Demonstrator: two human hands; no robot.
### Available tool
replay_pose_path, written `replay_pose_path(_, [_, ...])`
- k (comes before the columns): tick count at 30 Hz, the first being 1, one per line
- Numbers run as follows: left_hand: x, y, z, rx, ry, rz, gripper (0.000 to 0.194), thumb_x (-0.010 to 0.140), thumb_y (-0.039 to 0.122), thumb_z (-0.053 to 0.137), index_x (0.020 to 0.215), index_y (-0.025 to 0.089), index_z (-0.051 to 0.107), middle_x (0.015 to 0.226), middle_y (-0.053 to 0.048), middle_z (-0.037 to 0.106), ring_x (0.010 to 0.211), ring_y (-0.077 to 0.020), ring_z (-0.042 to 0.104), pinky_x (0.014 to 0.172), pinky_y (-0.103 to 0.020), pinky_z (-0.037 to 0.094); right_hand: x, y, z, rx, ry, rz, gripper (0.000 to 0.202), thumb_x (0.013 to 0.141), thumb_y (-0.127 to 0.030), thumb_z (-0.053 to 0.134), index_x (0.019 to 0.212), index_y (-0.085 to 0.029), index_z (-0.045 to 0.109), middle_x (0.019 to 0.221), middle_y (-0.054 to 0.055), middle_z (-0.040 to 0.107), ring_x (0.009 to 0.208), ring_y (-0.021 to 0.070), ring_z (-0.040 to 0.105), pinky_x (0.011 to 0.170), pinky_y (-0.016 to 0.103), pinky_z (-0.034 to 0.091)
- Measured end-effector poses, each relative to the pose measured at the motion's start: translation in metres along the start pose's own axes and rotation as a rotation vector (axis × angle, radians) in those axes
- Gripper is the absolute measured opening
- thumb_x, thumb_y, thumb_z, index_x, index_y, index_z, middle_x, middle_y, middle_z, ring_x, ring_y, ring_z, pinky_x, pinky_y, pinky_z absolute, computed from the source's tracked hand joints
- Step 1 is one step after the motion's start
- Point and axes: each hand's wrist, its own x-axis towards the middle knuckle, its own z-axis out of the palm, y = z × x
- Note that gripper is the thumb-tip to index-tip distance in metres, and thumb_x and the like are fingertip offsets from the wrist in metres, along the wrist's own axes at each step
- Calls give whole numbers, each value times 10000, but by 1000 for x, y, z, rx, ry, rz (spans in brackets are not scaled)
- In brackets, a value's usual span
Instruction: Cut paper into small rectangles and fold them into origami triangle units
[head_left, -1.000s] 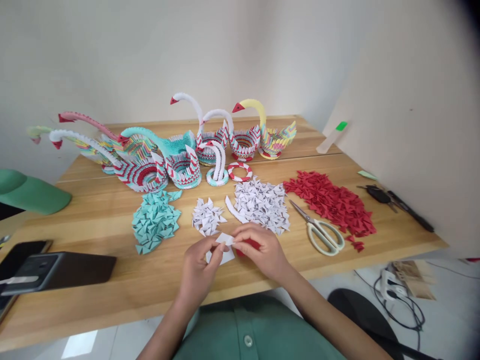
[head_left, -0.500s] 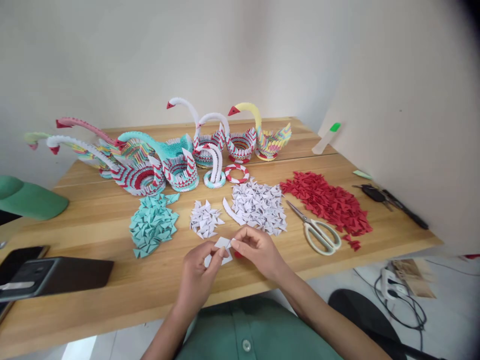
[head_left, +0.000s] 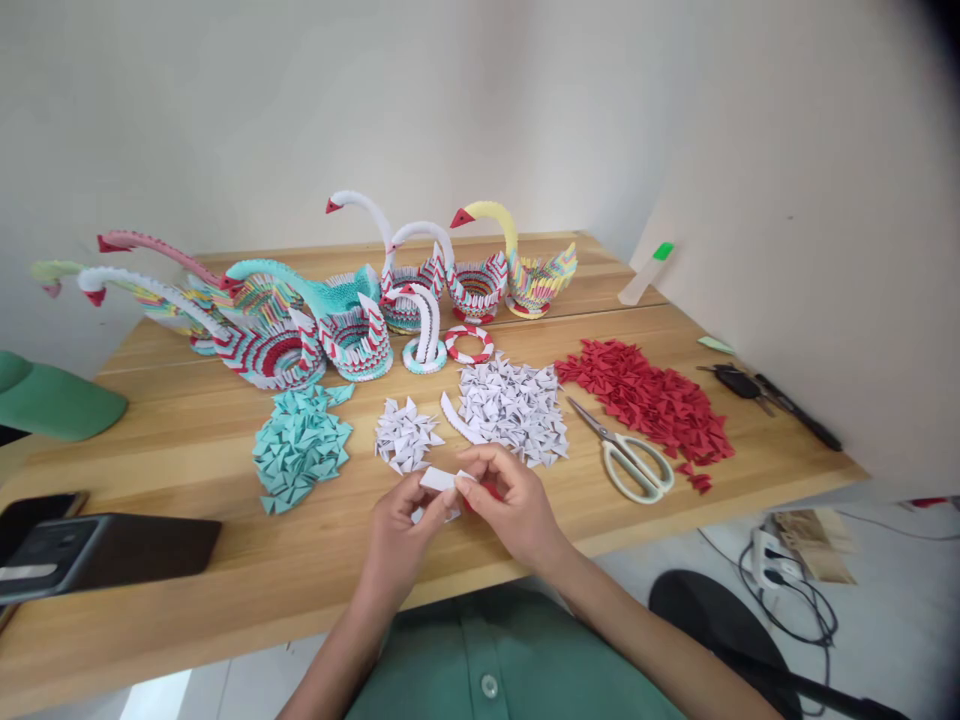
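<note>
Two hands point(head_left: 401, 535) point(head_left: 519, 508), nearly closed, thumbs pinching white paper point(head_left: 437, 479)

Matt paper slip point(head_left: 437, 479); smooth wooden table point(head_left: 187, 450); metal scissor blades point(head_left: 589, 419)

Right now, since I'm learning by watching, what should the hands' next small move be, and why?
Probably the right hand should press its end of the white paper flat while the left hand steadies the rest: both pinch it, the right at the paper's right end.
</note>
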Motion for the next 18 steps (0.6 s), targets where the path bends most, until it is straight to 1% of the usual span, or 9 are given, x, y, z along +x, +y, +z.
replay_pose_path(3, [2, 3, 3, -113, 1, -42, 201, 763, 346, 694, 706, 166, 626, 642, 2, 632, 628, -143, 562, 625, -244, 448, -3, 0, 2, 12, 11, -9, 183, 819, -258, 613, 996, -212, 619, 702, -22, 584, 644, 136, 589, 615, 260, 486])
replay_pose_path(5, [3, 4, 3, -181, 10, -60, 230, 768, 345, 696, 663, 166, 597, 619, 13, 610, 622, -128, 546, 629, -232, 439, -4, 1, 3, 66, -14, -4, 203, 832, -263, 598, 1029, -214, 608, 722, -15, 611, 656, 138, 604, 625, 261, 492])
replay_pose_path(9, [5, 4, -3, -261, 36, -89, 254, 786, 350, 679, 649, 168, 567, 589, 32, 573, 607, -105, 515, 631, -214, 411, -2, 0, -2, 116, -153, 22, 327, 838, -226, 584, 1165, -213, 585, 787, -6, 647, 708, 135, 621, 665, 259, 491])
replay_pose_path(11, [6, 4, -8, -219, -18, -115, 241, 754, 350, 707, 661, 164, 583, 581, 32, 579, 587, -99, 501, 606, -207, 395, 1, -1, -8, 92, -203, 37, 367, 838, -231, 599, 1204, -209, 582, 809, -2, 650, 713, 132, 611, 664, 256, 481])
replay_pose_path(12, [7, 6, -11, -182, -64, -129, 241, 725, 345, 731, 659, 160, 593, 581, 25, 593, 579, -99, 501, 593, -206, 390, 2, -3, -10, 69, -211, 37, 360, 836, -240, 611, 1194, -207, 596, 816, 1, 650, 714, 133, 604, 661, 256, 476])
replay_pose_path(13, [7, 7, -13, -143, -127, -140, 244, 698, 340, 753, 653, 154, 602, 591, 12, 617, 584, -104, 515, 593, -209, 394, 4, -4, -12, 39, -210, 29, 323, 834, -248, 622, 1153, -205, 625, 814, 3, 650, 713, 134, 597, 656, 256, 471])
replay_pose_path(14, [8, 9, -14, -116, -162, -143, 243, 688, 339, 760, 655, 150, 610, 607, -2, 643, 597, -111, 537, 605, -215, 405, 5, -6, -14, 1, -204, 14, 262, 832, -251, 629, 1087, -202, 658, 806, 5, 651, 714, 137, 592, 654, 257, 465])
replay_pose_path(16, [8, 11, -15, -112, -165, -158, 253, 678, 353, 766, 664, 153, 611, 612, -18, 675, 596, -125, 572, 611, -227, 425, 7, -8, -15, -78, -181, -23, 129, 832, -240, 630, 934, -197, 695, 780, 7, 655, 712, 140, 586, 652, 257, 453])
replay_pose_path(18, [8, 12, -14, -150, -117, -173, 266, 678, 374, 762, 682, 159, 605, 595, -17, 685, 575, -133, 595, 609, -238, 446, 6, -8, -14, -122, -151, -46, 79, 840, -229, 616, 839, -193, 686, 751, 5, 654, 701, 140, 586, 646, 255, 446])
